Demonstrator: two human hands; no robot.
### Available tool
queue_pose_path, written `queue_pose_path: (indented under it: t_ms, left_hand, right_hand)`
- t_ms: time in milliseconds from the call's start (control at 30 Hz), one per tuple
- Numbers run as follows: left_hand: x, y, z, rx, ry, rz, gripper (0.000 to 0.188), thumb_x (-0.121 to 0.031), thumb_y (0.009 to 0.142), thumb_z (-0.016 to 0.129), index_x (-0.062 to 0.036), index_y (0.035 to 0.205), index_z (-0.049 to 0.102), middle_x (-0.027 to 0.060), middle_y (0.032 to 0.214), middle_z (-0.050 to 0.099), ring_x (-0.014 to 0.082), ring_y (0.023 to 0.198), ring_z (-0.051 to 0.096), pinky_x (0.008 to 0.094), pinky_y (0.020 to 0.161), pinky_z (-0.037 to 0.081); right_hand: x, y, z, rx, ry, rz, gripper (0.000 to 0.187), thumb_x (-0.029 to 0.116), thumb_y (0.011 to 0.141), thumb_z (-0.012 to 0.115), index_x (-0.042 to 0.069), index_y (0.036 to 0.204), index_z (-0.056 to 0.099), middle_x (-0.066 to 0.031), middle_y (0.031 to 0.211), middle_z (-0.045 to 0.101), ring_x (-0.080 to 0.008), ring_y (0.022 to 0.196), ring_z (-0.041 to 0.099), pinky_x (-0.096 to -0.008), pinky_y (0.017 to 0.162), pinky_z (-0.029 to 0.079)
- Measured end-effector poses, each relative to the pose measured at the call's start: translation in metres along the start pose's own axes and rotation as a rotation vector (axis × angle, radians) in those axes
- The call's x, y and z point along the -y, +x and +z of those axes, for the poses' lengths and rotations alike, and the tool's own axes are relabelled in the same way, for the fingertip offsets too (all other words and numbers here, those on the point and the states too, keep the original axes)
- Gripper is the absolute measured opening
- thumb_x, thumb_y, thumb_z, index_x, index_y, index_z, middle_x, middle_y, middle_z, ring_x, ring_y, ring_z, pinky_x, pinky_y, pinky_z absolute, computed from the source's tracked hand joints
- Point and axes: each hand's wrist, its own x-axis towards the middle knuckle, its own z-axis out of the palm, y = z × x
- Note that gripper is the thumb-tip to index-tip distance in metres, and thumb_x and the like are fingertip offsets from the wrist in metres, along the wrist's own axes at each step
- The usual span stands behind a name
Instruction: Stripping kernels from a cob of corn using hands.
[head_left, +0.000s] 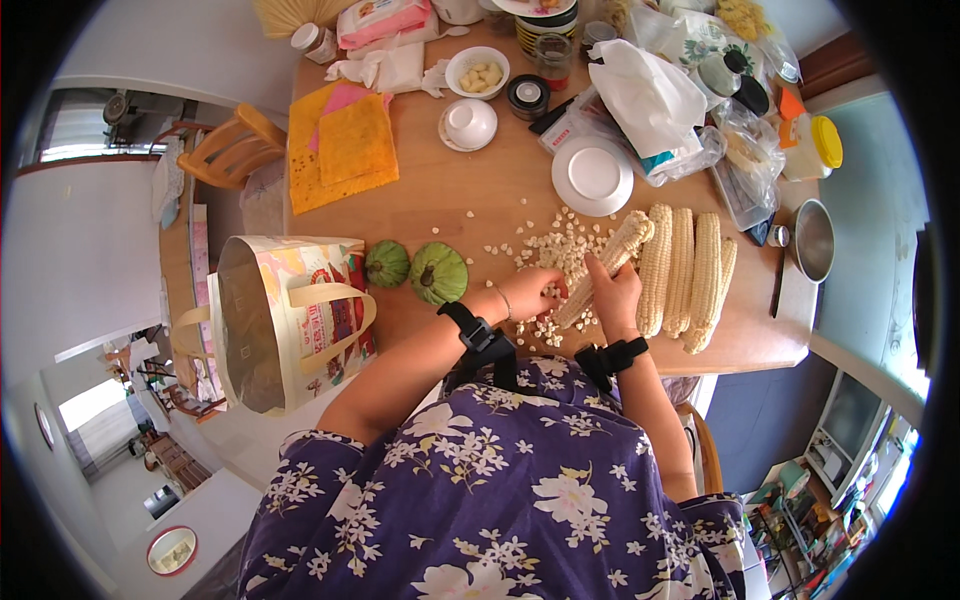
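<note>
My right hand (pixel 616 296) is wrapped around a pale ear of corn (pixel 630 236), which is held at a slant over the table. Part of its lower length looks stripped of kernels. Close by on the left, my left hand (pixel 538 292) curls its fingers, with some white kernels showing at them. A heap of loose corn kernels (pixel 567 246) lies just beyond both hands, and more are scattered around. Several whole ears of corn (pixel 679 270) rest side by side to the right of my right hand.
Two green squashes (pixel 439 273) and a large tote bag (pixel 300 320) stand at the left. Farther back are orange cloths (pixel 345 145), a bowl of peeled pieces (pixel 477 73), an upturned white dish (pixel 592 176) and plastic bags (pixel 650 100). A metal bowl (pixel 813 240) sits at the right edge.
</note>
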Motion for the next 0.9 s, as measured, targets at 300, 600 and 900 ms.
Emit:
queue_pose_path:
  t_ms: [300, 600, 900]
  left_hand:
    - [0.027, -0.006, -0.001, -0.247, 0.303, 0.185, 0.013, -0.006, 0.080, 0.058, -0.0041, 0.092, 0.060, 0.0111, 0.095, 0.056, 0.0276, 0.090, 0.055, 0.0331, 0.078, 0.045]
    - [0.007, -0.012, 0.014, -0.417, 0.307, 0.230, 0.043, -0.017, 0.087, 0.055, -0.0040, 0.127, 0.045, 0.0192, 0.129, 0.046, 0.0314, 0.114, 0.050, 0.0355, 0.092, 0.043]
    - [-0.024, -0.007, 0.016, -0.485, 0.119, 0.208, 0.059, -0.041, 0.086, 0.058, 0.0026, 0.123, 0.040, 0.0196, 0.109, 0.058, 0.0306, 0.098, 0.059, 0.0365, 0.083, 0.046]
  right_hand:
    - [0.007, -0.010, -0.026, 0.172, -0.238, 0.064, 0.042, 0.036, 0.074, 0.070, -0.005, 0.080, 0.062, -0.0155, 0.068, 0.063, -0.0225, 0.062, 0.062, -0.0337, 0.057, 0.048]
    - [0.016, -0.023, -0.026, 0.219, -0.283, -0.178, 0.035, 0.028, 0.076, 0.068, -0.003, 0.089, 0.056, -0.0223, 0.075, 0.062, -0.0384, 0.073, 0.061, -0.0426, 0.065, 0.047]
    - [0.024, -0.037, -0.013, 0.300, -0.349, -0.292, 0.033, 0.026, 0.078, 0.065, 0.000, 0.092, 0.050, -0.0255, 0.075, 0.061, -0.0432, 0.073, 0.059, -0.0473, 0.063, 0.047]
